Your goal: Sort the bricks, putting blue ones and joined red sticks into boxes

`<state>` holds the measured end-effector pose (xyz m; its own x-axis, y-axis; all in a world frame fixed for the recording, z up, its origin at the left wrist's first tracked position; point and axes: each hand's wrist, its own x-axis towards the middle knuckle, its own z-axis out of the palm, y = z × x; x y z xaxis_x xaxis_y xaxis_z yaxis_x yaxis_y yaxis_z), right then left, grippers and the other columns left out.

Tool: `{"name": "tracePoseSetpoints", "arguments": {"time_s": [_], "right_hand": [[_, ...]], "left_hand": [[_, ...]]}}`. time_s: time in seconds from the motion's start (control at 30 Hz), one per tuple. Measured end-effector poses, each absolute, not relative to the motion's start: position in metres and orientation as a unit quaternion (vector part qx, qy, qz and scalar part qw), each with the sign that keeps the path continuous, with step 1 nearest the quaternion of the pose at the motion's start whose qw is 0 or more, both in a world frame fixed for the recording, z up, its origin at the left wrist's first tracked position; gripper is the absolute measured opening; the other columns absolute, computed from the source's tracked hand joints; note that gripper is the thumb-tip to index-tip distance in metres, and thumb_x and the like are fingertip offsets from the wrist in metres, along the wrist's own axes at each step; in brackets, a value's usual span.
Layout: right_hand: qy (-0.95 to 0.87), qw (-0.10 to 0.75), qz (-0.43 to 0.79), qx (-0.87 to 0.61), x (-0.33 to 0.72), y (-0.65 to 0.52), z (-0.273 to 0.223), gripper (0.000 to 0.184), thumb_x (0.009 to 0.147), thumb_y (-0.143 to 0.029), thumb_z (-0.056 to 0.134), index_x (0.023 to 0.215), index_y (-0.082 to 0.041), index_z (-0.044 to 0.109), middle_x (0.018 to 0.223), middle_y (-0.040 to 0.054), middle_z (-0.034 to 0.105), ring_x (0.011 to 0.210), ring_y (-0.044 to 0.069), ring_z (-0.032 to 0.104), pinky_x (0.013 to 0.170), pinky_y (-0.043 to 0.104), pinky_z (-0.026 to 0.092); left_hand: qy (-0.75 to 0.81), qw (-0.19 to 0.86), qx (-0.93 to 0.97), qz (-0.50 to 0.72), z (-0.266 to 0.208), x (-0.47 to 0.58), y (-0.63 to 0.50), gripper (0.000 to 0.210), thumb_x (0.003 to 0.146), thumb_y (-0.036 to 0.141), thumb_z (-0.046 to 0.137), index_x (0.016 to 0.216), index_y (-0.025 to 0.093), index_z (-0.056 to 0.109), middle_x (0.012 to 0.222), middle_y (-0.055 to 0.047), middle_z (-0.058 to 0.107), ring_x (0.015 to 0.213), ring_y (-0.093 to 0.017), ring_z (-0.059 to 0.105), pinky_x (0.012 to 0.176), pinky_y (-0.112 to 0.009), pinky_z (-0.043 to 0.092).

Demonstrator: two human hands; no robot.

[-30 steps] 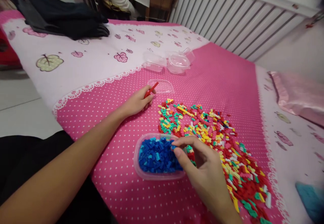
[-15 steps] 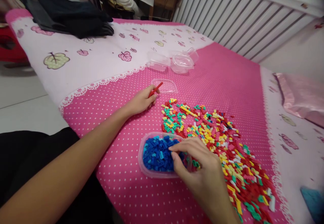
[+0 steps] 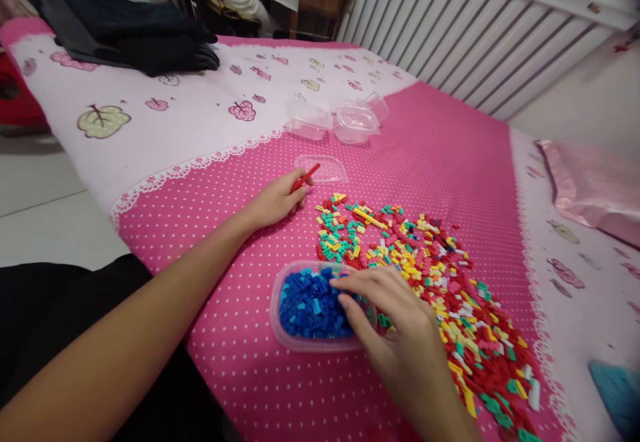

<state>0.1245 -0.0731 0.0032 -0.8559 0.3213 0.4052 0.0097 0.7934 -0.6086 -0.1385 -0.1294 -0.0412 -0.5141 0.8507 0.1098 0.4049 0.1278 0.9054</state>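
Observation:
My left hand [image 3: 281,197] rests on the bedcover, its fingers closed around a thin red stick [image 3: 306,178]. Just beyond it lies a flat clear plastic lid [image 3: 327,169]. Over the right end of a clear plastic tub [image 3: 276,321], my right hand [image 3: 400,325] hovers with thumb and index finger apart and nothing visible between them. Blue toy bricks [image 3: 313,305] fill the tub, with a few lighter blue ones among them. Beside and partly behind my right hand spreads a heap of small mixed bricks [image 3: 415,262] in red, yellow, green, white and pink.
Several clear plastic containers [image 3: 355,122] stand farther back on the pink dotted cover [image 3: 240,355]. Dark folded cloth [image 3: 135,35] lies at the far left. A pink shiny pillow [image 3: 595,185] and a blue item [image 3: 617,389] are at the right. A white slatted rail [image 3: 430,35] borders the back.
My right thumb and index finger have parted slightly above the blue bricks. My left hand still holds the red stick. The whole view has shifted a little.

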Motion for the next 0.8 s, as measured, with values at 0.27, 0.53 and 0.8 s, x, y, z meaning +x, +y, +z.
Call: {"name": "tracePoseSetpoints", "arguments": {"time_s": [0.27,0.53,0.8], "right_hand": [[-0.91,0.267,0.294,-0.121,0.127,-0.068,0.008,0.021,0.086,-0.004,0.065,0.094,-0.022,0.067,0.088,0.0004,0.074,0.086,0.017,0.066,0.076,0.03,0.054],[-0.931,0.209,0.276,-0.114,0.13,-0.065,0.01,0.03,0.092,-0.007,0.06,0.115,-0.021,0.075,0.096,0.0061,0.073,0.091,0.021,0.064,0.08,0.036,0.055],[-0.928,0.196,0.277,-0.155,0.157,-0.035,0.034,0.019,0.097,-0.02,0.056,0.098,-0.028,0.074,0.096,0.0029,0.074,0.089,0.019,0.07,0.078,0.031,0.055]], "left_hand": [[0.719,0.22,0.439,0.492,-0.04,-0.14,-0.13,0.015,0.098,0.029,0.048,0.106,0.019,0.055,0.069,0.002,0.056,0.053,-0.01,0.049,0.051,-0.021,0.038],[0.726,0.227,0.43,0.487,-0.037,-0.139,-0.128,0.014,0.096,0.028,0.05,0.103,0.018,0.056,0.068,0.002,0.056,0.053,-0.01,0.049,0.05,-0.021,0.039],[0.733,0.235,0.424,0.477,-0.036,-0.14,-0.128,0.016,0.096,0.028,0.048,0.105,0.018,0.055,0.069,0.002,0.055,0.054,-0.01,0.05,0.05,-0.021,0.04]]}}
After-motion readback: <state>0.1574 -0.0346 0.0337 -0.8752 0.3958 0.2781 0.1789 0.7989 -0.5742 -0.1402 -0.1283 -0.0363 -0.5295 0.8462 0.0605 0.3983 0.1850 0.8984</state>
